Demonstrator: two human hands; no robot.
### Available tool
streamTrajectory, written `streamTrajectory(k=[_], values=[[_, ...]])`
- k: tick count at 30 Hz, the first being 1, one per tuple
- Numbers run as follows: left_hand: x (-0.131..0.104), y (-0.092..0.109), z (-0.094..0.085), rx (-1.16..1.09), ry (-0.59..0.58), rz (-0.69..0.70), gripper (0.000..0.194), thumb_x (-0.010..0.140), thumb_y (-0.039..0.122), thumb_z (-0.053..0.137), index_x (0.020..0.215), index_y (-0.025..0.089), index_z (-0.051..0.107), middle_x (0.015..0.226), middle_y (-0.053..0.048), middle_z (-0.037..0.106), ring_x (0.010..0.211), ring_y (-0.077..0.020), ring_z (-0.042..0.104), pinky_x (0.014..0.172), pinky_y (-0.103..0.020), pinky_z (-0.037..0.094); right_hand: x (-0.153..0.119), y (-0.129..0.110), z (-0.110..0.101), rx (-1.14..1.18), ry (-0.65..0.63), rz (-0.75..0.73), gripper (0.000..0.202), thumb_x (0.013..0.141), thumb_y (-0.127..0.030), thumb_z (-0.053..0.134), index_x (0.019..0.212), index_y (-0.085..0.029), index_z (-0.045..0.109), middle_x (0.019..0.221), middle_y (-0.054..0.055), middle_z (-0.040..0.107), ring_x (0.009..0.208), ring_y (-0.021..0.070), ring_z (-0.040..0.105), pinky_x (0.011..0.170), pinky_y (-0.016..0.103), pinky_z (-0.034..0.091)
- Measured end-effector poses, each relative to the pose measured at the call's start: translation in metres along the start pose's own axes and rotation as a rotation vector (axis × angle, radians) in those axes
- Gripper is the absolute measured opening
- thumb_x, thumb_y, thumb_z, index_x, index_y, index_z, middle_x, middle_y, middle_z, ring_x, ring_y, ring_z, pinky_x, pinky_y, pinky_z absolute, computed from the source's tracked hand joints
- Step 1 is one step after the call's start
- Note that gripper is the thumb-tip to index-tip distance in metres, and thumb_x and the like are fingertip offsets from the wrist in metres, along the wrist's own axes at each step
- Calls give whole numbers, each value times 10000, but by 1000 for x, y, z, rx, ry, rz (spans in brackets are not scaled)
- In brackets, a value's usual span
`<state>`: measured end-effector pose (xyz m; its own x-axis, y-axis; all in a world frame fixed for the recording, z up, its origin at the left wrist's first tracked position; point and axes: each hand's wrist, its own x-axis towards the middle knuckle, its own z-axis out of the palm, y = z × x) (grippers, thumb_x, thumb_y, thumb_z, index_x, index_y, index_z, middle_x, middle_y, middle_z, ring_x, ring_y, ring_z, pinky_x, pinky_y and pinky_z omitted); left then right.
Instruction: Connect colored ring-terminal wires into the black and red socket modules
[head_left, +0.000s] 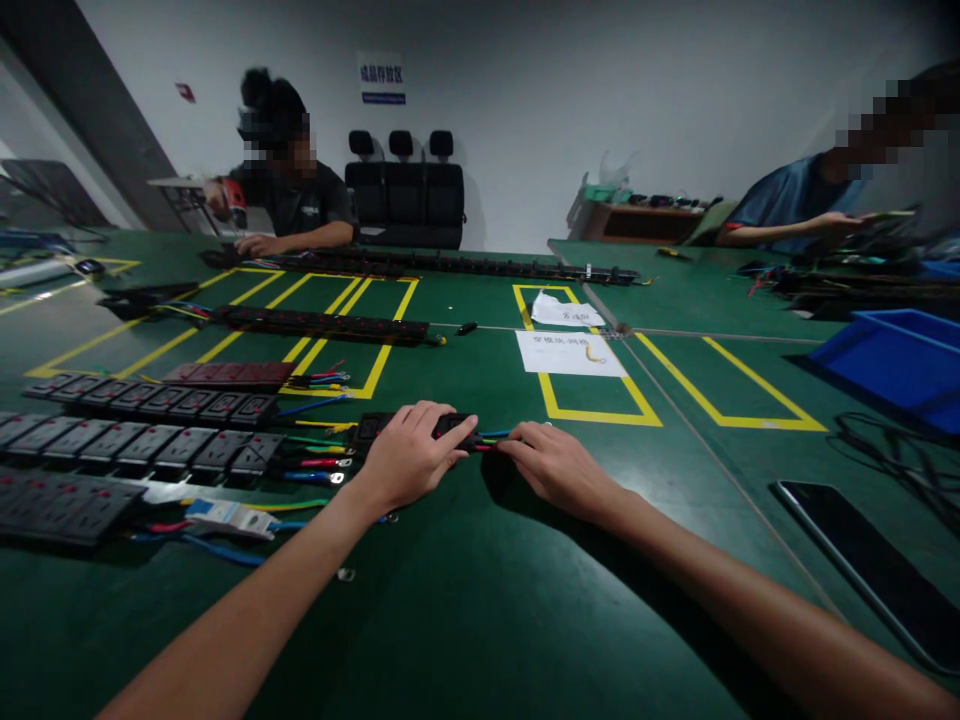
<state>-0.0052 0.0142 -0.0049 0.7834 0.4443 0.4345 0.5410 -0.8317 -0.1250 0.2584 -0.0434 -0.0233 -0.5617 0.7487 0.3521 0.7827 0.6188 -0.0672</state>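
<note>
In the middle of the head view my left hand (411,455) rests over a short black socket strip (367,428), fingers wrapped across its top. Coloured wires (489,441) come out of the strip's right end. My right hand (559,468) pinches these wires, its fingertips closed close to the strip. Left of my hands lie rows of socket strips: one with black outlets (169,400), one with grey-black outlets (142,447), and a nearer one (64,503). Their wires end in metal ring lugs. A white-and-blue breaker (231,520) is wired to the nearest strip.
Yellow tape marks the green table (480,620). Paper sheets (571,354) lie beyond my hands. A phone (862,565), black cables (900,460) and a blue bin (900,365) are at right. Across the table, one person (307,205) holds a red power tool; another (795,205) sits right.
</note>
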Motion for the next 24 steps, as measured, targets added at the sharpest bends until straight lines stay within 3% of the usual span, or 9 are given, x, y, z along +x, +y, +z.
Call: streamTrajectory(k=[8, 15, 24], values=[[1, 2, 1, -20, 23, 0, 451, 996, 309, 589, 1438, 219, 564, 1263, -182, 611, 1161, -319, 573, 918, -496, 511, -1, -5, 1, -92, 1, 94, 285, 970, -65, 473, 1164, -153, 662, 1011, 114, 637, 846, 216, 570, 765, 334, 458], [1, 3, 2, 8, 15, -14, 457, 998, 311, 586, 1444, 213, 560, 1263, -187, 614, 1158, -324, 577, 911, -499, 522, 3, -5, -1, -165, 1, 34, 205, 1030, -198, 469, 1033, -156, 670, 928, 99, 637, 780, 208, 559, 696, 328, 421], [1, 2, 3, -9, 23, 1, 458, 999, 318, 583, 1443, 208, 561, 1273, -181, 608, 1166, -322, 571, 930, -505, 516, 0, -9, 3, -160, 34, 117, 225, 1035, -193, 453, 949, -164, 659, 867, 65, 621, 710, 164, 542, 620, 297, 326]])
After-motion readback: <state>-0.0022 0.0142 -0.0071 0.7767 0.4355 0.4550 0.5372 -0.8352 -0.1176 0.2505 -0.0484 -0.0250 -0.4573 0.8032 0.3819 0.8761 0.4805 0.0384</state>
